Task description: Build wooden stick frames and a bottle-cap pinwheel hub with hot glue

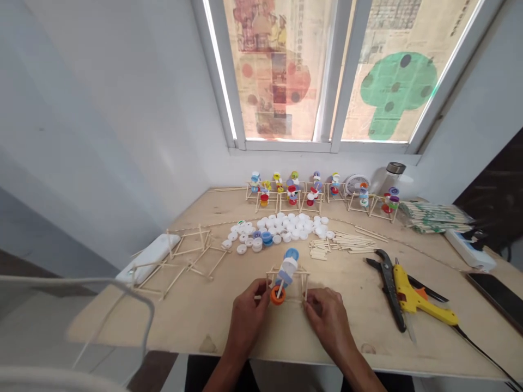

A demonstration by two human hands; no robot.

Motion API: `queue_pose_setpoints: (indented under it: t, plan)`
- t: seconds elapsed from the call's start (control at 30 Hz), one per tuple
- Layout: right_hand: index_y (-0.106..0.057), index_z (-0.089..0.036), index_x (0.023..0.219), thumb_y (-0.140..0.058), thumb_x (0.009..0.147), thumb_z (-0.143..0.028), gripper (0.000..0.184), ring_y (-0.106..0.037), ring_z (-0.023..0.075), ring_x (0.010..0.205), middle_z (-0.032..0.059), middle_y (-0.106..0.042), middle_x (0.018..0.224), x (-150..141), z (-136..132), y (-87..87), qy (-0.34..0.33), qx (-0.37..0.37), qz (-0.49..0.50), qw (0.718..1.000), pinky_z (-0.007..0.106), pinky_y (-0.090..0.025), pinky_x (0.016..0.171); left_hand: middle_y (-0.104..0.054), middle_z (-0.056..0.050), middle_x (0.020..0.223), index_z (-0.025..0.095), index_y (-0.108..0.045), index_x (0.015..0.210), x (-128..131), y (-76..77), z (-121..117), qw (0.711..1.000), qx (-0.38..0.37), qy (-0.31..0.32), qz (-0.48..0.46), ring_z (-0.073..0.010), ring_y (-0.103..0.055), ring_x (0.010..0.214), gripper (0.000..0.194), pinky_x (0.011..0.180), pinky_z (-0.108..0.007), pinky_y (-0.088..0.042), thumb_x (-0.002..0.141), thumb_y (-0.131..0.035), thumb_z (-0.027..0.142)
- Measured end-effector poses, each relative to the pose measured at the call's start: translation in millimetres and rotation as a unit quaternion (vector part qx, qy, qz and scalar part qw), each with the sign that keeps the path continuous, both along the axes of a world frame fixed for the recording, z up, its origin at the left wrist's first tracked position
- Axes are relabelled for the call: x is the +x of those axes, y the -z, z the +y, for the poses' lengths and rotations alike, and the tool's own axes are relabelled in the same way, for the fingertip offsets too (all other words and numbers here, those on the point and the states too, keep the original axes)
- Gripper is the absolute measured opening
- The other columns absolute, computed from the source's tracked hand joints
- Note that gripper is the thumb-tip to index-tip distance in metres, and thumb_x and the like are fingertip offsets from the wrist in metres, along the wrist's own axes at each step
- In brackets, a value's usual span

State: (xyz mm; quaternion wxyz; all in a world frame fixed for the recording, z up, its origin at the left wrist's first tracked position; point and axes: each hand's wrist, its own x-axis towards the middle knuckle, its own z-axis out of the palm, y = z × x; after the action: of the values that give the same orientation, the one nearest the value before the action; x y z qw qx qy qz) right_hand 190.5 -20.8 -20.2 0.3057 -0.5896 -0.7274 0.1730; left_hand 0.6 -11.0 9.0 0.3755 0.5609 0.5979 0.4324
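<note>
While the left hand [247, 318] and right hand [329, 321] rest at the table's [196, 326] near edge, their fingers appear to grip the lower corners of a stick frame [287, 275], though this wide head view makes the hold hard to confirm. The frame stands upright on the table, holding a slanted stack of caps, with an orange cap [278, 295] low and a blue cap [291, 254] on top. White caps [286, 228] lie behind the frame, pliers [386, 288] and a glue gun [420, 302] to its right, and loose stick frames [175, 261] to its left.
</note>
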Motion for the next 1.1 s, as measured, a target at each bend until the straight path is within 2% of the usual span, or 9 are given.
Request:
queue_pose_setpoints:
  t: [0.2,0.43,0.73,0.97,1.1]
  plan:
    - [-0.063,-0.019,0.078,-0.046,0.08,-0.026,0.018,-0.057,0.0146,0.061,0.0012,-0.064,0.069,12.3,3.9,-11.1,0.031,-0.03,0.044,0.998,0.024,-0.039,0.059,-0.072,-0.004,0.079,0.019,-0.065,0.084,12.9,-8.4,12.2,1.0,0.015,0.022,0.001,-0.0193,-0.067,0.074,0.023,0.063,-0.027,-0.054,0.075,-0.054,0.037]
    - [-0.063,-0.02,0.076,-0.048,0.079,-0.029,0.017,-0.059,0.0159,0.058,0.0018,-0.065,0.067,39.7,19.5,-35.9,0.065,-0.028,0.065,0.995,0.025,-0.04,0.055,-0.069,-0.003,0.076,0.018,-0.065,0.084,38.7,-21.6,39.4,0.997,0.048,0.058,0.028,-0.0161,-0.063,0.067,0.022,0.06,-0.026,-0.053,0.075,-0.052,0.033]
    - [-0.062,-0.019,0.071,-0.05,0.078,-0.035,0.021,-0.055,0.0133,0.051,-0.0005,-0.06,0.058,78.7,47.7,-73.6,0.09,-0.027,0.052,0.994,0.021,-0.035,0.048,-0.067,-0.001,0.071,0.017,-0.066,0.081,76.3,-40.2,88.5,0.988,0.101,0.11,0.039,-0.014,-0.061,0.064,0.019,0.058,-0.024,-0.05,0.074,-0.051,0.028]
    - [-0.063,-0.02,0.073,-0.053,0.075,-0.034,0.018,-0.059,0.0137,0.054,-0.0006,-0.063,0.06,107.0,81.8,-81.8,0.109,-0.01,0.061,0.992,0.022,-0.038,0.053,-0.064,0.001,0.062,0.016,-0.066,0.078,104.7,-50.2,132.1,0.985,0.118,0.123,0.017,-0.0118,-0.059,0.058,0.014,0.056,-0.022,-0.049,0.072,-0.055,0.023]
    - [-0.062,-0.019,0.071,-0.055,0.074,-0.029,0.013,-0.06,0.0135,0.054,-0.0003,-0.064,0.062,122.5,106.5,-86.4,0.109,-0.009,0.069,0.992,0.022,-0.039,0.052,-0.064,0.001,0.059,0.016,-0.067,0.08,122.2,-50.2,159.2,0.986,0.116,0.121,0.014,-0.0107,-0.057,0.054,0.015,0.053,-0.02,-0.048,0.072,-0.056,0.022]
